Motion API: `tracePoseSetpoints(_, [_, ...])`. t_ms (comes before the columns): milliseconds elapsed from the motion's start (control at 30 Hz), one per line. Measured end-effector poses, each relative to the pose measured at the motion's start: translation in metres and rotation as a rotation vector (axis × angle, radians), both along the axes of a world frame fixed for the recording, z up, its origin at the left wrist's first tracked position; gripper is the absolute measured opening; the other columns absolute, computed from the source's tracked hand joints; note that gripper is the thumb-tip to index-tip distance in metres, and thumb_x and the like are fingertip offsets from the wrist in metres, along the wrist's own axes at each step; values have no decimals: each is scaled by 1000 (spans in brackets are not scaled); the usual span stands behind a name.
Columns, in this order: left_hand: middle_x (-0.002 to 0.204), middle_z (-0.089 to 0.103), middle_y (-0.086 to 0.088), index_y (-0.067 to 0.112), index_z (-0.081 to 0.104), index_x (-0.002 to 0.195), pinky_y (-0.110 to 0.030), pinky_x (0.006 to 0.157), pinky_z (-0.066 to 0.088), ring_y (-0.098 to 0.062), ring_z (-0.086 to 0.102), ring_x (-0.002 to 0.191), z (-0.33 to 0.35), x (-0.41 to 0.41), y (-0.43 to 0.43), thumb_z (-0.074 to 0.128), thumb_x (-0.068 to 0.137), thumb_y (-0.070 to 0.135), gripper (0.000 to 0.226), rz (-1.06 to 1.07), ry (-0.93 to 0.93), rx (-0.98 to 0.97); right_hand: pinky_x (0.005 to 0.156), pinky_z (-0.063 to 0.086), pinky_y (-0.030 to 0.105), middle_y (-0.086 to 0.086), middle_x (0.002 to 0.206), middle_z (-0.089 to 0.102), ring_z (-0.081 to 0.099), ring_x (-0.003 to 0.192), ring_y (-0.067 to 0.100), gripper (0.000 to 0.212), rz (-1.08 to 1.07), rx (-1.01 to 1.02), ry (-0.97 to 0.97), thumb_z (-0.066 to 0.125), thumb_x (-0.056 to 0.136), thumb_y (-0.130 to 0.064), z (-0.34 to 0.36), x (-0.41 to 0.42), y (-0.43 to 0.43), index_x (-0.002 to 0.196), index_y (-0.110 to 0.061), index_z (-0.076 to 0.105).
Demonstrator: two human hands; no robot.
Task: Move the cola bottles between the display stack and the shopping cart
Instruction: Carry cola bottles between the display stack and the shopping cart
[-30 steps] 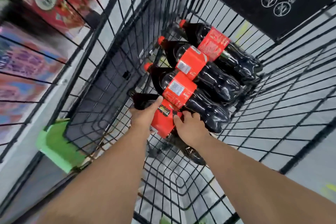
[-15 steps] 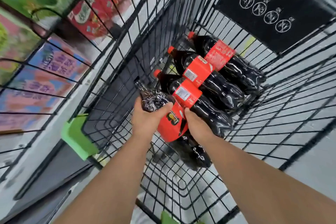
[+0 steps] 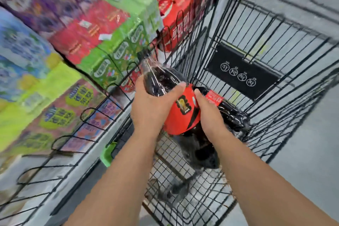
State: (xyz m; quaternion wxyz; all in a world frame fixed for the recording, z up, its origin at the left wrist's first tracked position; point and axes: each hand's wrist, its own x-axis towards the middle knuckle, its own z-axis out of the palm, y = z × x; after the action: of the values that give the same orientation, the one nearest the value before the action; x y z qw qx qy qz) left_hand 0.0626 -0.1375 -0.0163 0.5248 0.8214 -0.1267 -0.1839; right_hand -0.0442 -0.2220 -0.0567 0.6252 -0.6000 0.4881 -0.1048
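Observation:
I hold a large cola bottle (image 3: 180, 113) with a red label above the black wire shopping cart (image 3: 271, 29). It is tilted, cap up and to the left. My left hand (image 3: 152, 108) grips its upper dark part, below the neck. My right hand (image 3: 209, 115) grips the label's right side. Behind my right hand another cola bottle (image 3: 233, 115) lies in the cart, mostly hidden. A red cola display stack (image 3: 176, 5) stands beyond the cart's left wall.
Shrink-wrapped drink packs in green (image 3: 117, 49), red, purple and blue fill the left side, behind a low wire fence (image 3: 88, 115). A black sign panel (image 3: 242, 73) hangs on the cart's far wall. Grey floor lies to the right.
Both hands have lifted the bottle up out of the row in the cart and toward the left. The view has swung up, so the shelves and display stack now show.

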Motion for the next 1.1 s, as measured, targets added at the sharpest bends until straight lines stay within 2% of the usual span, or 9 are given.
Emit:
tracePoseSetpoints(100, [100, 62, 25, 36, 49, 126, -35, 90, 49, -9, 63, 101, 61, 3, -9, 64, 39, 82, 99, 44, -165, 6, 101, 43, 44, -8, 92, 76, 68, 97, 15, 68, 19, -64, -137, 32, 71, -82, 56, 12, -10, 92, -33, 74])
tracePoseSetpoints(200, [88, 53, 28, 38, 46, 120, -32, 87, 44, -10, 60, 99, 124, 3, -11, 57, 39, 86, 94, 79, -295, -10, 101, 44, 46, -7, 87, 77, 70, 95, 18, 64, 17, -94, -284, 36, 71, -81, 112, 21, -13, 90, -34, 76])
tracePoseSetpoints(333, [102, 50, 24, 37, 43, 134, -24, 83, 33, -9, 59, 112, 200, 0, -3, 48, 42, 90, 106, 115, -453, -60, 101, 45, 47, -5, 89, 77, 71, 93, 17, 62, 22, -110, -457, 43, 64, -81, 182, 30, -10, 87, -34, 77])
tracePoseSetpoints(467, [111, 62, 20, 38, 47, 127, -28, 83, 39, -12, 62, 111, 265, -5, 14, 48, 45, 90, 97, 182, -589, -94, 101, 47, 47, -6, 93, 77, 71, 95, 17, 42, 60, -84, -652, 49, 72, -71, 241, 41, 3, 82, -41, 77])
tracePoseSetpoints(667, [88, 50, 37, 46, 45, 124, -26, 82, 45, 4, 57, 94, 331, -7, 51, 54, 50, 88, 86, 252, -701, -171, 94, 51, 44, -1, 101, 76, 70, 98, 18, 38, 188, -46, -929, 43, 91, -52, 297, 62, 36, 90, -36, 78])
tracePoseSetpoints(800, [100, 60, 27, 33, 52, 122, -1, 73, 40, 17, 56, 91, 361, -8, 79, 68, 63, 68, 71, 273, -744, -373, 86, 54, 39, -4, 93, 76, 71, 92, 16, 40, 262, -60, -1002, 43, 89, -55, 324, 77, 64, 85, -36, 78])
tracePoseSetpoints(867, [109, 59, 25, 32, 53, 126, -2, 78, 38, 14, 55, 98, 373, -6, 93, 66, 65, 65, 71, 287, -776, -398, 88, 55, 42, -4, 94, 76, 71, 93, 18, 42, 296, -66, -1022, 43, 87, -60, 332, 85, 78, 88, -35, 77])
tracePoseSetpoints(967, [105, 55, 31, 33, 56, 127, 2, 77, 36, 29, 48, 91, 384, -2, 117, 62, 68, 65, 67, 314, -763, -452, 96, 49, 54, 0, 94, 76, 69, 98, 27, 56, 333, -80, -1001, 41, 85, -68, 341, 94, 101, 93, -24, 74])
tracePoseSetpoints(1100, [104, 64, 23, 32, 61, 121, -17, 84, 46, 16, 58, 92, 394, 3, 163, 58, 71, 70, 63, 362, -725, -466, 98, 46, 54, -2, 98, 76, 68, 101, 25, 55, 370, -100, -1008, 42, 82, -70, 349, 102, 139, 96, -27, 74])
